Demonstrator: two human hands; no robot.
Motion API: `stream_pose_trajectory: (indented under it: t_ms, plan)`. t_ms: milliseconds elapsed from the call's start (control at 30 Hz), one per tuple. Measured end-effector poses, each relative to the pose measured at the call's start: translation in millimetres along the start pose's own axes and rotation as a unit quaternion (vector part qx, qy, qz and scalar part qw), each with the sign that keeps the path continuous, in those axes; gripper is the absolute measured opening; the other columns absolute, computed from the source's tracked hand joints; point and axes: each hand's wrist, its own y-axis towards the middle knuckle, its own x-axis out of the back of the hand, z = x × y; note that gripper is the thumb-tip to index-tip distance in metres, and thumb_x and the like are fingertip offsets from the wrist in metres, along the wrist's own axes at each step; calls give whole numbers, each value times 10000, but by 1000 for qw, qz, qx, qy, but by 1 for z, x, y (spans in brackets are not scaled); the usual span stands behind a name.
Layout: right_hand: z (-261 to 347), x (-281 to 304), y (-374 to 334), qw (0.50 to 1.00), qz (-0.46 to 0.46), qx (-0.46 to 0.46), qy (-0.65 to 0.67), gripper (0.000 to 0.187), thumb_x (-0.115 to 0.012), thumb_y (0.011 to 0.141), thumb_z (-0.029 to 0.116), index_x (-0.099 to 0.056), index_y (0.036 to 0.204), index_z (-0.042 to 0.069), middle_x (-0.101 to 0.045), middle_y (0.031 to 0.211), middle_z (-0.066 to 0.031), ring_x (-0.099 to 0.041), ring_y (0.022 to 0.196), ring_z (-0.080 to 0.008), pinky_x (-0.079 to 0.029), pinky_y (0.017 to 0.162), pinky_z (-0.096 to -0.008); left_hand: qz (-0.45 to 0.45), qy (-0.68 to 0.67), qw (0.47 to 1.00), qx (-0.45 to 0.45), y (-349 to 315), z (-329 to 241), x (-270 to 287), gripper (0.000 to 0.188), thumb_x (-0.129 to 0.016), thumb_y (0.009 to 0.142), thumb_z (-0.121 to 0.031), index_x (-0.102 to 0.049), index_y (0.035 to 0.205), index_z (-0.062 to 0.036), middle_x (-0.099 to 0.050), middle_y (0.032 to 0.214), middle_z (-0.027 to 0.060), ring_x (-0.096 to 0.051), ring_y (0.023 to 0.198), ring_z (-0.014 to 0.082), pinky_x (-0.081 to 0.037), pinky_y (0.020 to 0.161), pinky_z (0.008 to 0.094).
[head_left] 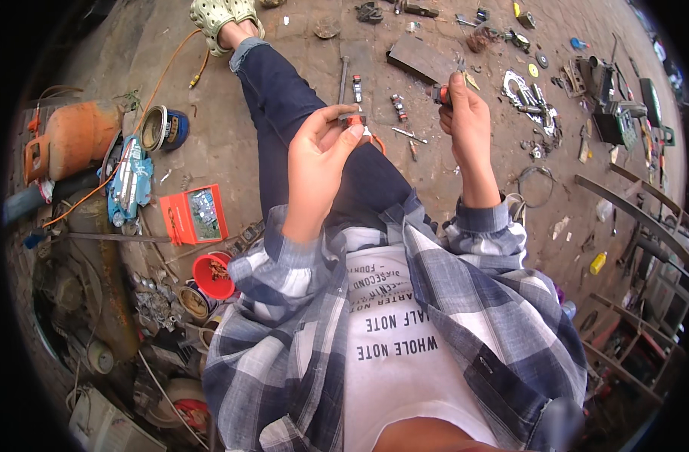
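My left hand (pixel 313 154) is closed, thumb and fingers pinching a small orange-red and grey part (pixel 353 120) above my lap. To its right, my right hand (pixel 469 120) is raised with its fingers wrapped round a small tool with a red-and-black end (pixel 441 94). A metal tip seems to show above the fingers, but the tool's exact kind is unclear. Between the hands, a narrow black-and-white piece (pixel 357 88) and a similar dark piece with red (pixel 398 108) lie on the ground. Beyond my left hand is a long metal bar (pixel 343 79).
At left are an orange gas cylinder (pixel 80 139), a paint can (pixel 163 128), an open red case (pixel 195 215) and a red bowl (pixel 213 276) of small parts. A dark metal plate (pixel 423 60), a metal gasket (pixel 521 89) and curved metal strips (pixel 634 215) lie ahead and right.
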Motion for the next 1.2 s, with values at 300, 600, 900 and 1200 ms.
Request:
stream_pose_trajectory:
  t_ms: [300, 600, 900, 1200]
  plan:
    - [17, 7, 1, 986, 72, -48, 139, 664, -320, 1006, 489, -452, 1274, -105, -225, 587, 81, -193, 457, -16, -157, 405, -198, 38, 63, 997, 13, 6, 13, 5, 281, -601, 888, -38, -545, 1149, 50, -621, 997, 86, -616, 876, 140, -508, 750, 252]
    - [58, -24, -41, 935, 283, -71, 202, 792, -166, 979, 598, -507, 1240, -68, -235, 559, 78, -176, 443, -34, -166, 417, -211, 124, -66, 987, 76, -13, -33, -13, 293, -634, 862, -66, -565, 1133, 22, -563, 969, 37, -567, 770, 84, -475, 644, 213]
    - [67, -39, -63, 946, 298, -58, 111, 624, -292, 1000, 516, -515, 1244, -13, -476, 738, 27, -337, 541, -35, -246, 465, -198, 51, -13, 998, -20, -21, -37, -24, 195, -662, 868, -79, -650, 1041, 9, -597, 849, -5, -437, 599, 15, -309, 493, 172]
    - [61, -35, -57, 973, 209, 89, 45, 463, -396, 1008, 359, -560, 1187, -35, -623, 1054, -85, -600, 952, -165, -468, 848, -284, -18, -148, 989, 17, -17, -33, -7, 147, -611, 910, -104, -659, 1000, 2, -538, 710, -28, -393, 540, 39, -274, 466, 193]
